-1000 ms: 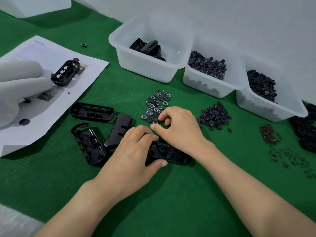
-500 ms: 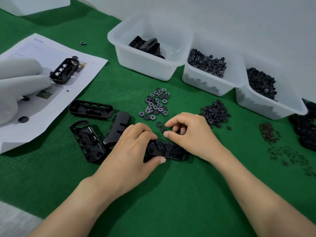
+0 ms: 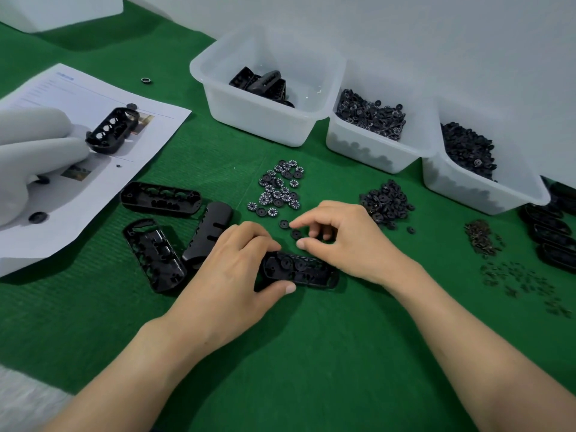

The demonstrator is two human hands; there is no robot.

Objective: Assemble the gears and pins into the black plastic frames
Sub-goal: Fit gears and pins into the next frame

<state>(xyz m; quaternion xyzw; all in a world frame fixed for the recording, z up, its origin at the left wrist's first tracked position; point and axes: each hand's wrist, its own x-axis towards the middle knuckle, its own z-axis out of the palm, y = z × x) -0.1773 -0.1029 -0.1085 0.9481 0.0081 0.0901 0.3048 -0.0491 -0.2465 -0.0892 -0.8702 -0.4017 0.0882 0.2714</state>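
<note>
Fingers (image 3: pixel 266 244) of left hand (image 3: pixel 230 275) are curled round black frame (image 3: pixel 299 271); right hand (image 3: pixel 343 241) fingers are narrowed over loose gear (image 3: pixel 296 234) at frame's 12 o'clock, grip cannot be told.

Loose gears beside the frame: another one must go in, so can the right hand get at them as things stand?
Probably yes: the right hand hovers by the two loose gears, fingers almost touching them, with nothing between; the left hand only holds the frame.

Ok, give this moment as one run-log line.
left hand grips black plastic frame | right hand fingertips at two loose black gears | grip unclear
</note>
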